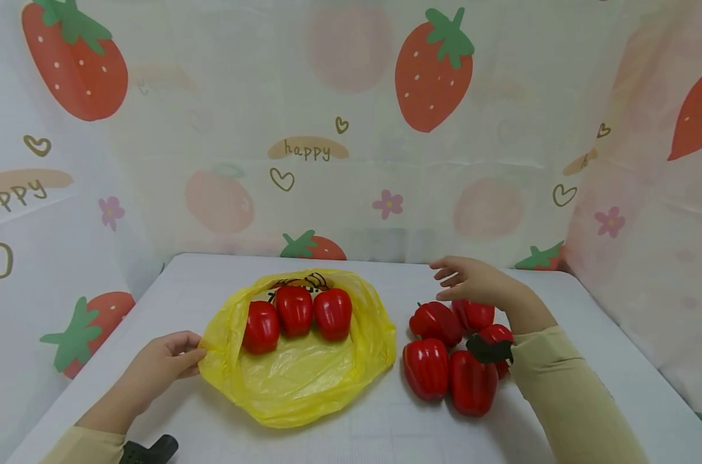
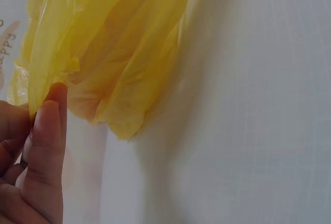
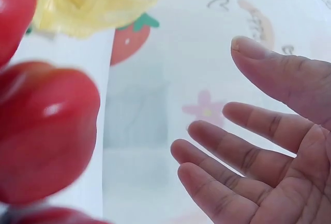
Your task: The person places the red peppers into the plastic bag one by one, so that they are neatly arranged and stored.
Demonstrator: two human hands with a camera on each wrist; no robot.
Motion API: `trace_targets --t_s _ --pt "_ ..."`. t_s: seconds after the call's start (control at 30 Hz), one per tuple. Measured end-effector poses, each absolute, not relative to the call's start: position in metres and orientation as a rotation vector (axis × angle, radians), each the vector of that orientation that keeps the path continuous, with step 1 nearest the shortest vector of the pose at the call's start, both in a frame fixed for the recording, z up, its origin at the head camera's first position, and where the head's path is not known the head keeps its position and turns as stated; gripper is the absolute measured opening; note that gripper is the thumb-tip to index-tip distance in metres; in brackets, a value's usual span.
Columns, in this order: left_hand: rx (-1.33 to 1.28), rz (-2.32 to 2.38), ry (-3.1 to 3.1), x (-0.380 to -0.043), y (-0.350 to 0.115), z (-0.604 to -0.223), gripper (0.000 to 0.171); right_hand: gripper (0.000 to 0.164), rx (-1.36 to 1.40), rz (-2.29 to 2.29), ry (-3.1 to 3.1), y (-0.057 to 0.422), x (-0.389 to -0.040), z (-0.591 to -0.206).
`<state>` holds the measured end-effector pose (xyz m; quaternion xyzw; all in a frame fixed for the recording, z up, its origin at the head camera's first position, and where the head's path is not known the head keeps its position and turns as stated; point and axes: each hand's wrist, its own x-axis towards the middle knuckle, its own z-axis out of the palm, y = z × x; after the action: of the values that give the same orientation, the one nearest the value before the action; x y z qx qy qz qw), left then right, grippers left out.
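A yellow plastic bag point(image 1: 292, 386) lies with its mouth spread wide, and three red bell peppers point(image 1: 294, 310) sit inside toward its far side. At the bag's left edge my left hand point(image 1: 167, 361) pinches the rim between thumb and fingers; the left wrist view shows the thin yellow film point(image 2: 57, 53) caught at the fingertips. To the right of the bag several more red bell peppers point(image 1: 426, 368) are grouped together. My right hand point(image 1: 475, 280) is over the far side of that group, its fingers spread and holding nothing. The right wrist view has one pepper point(image 3: 46, 131) left of the fingers.
A white table point(image 1: 362, 438) carries everything. Behind it and along both sides hangs a pale curtain point(image 1: 351, 212) printed with strawberries, hearts and flowers. A dark wrist camera point(image 1: 150, 449) sits by my left sleeve, and a dark strap piece point(image 1: 490, 348) overlaps the right-hand peppers.
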<state>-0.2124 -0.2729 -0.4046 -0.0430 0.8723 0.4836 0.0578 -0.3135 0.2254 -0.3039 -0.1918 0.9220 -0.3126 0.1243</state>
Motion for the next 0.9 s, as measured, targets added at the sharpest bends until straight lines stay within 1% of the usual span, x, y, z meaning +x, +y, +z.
trace_targets --t_s 0.3,0.43,0.57,0.7,0.9 --pt "-0.132 1.461 2.641 -0.213 -0.274 -0.405 0.032 0.059 -0.536 -0.914 2.71 0.267 -0.302 -0.308" --pt "-0.13 1.464 2.639 -0.214 -0.274 -0.406 0.033 0.063 -0.493 -0.876 2.738 0.283 -0.297 -0.313" --pt "-0.133 1.463 2.641 -0.214 -0.274 -0.406 0.032 0.064 -0.446 -0.913 2.715 0.296 -0.292 -0.319" --pt "-0.139 1.463 2.638 -0.214 -0.274 -0.406 0.032 0.063 -0.469 -0.961 2.687 0.307 -0.288 -0.325" --pt "-0.139 1.465 2.644 -0.214 -0.274 -0.405 0.031 0.065 -0.453 -0.96 2.686 0.322 -0.282 -0.334"
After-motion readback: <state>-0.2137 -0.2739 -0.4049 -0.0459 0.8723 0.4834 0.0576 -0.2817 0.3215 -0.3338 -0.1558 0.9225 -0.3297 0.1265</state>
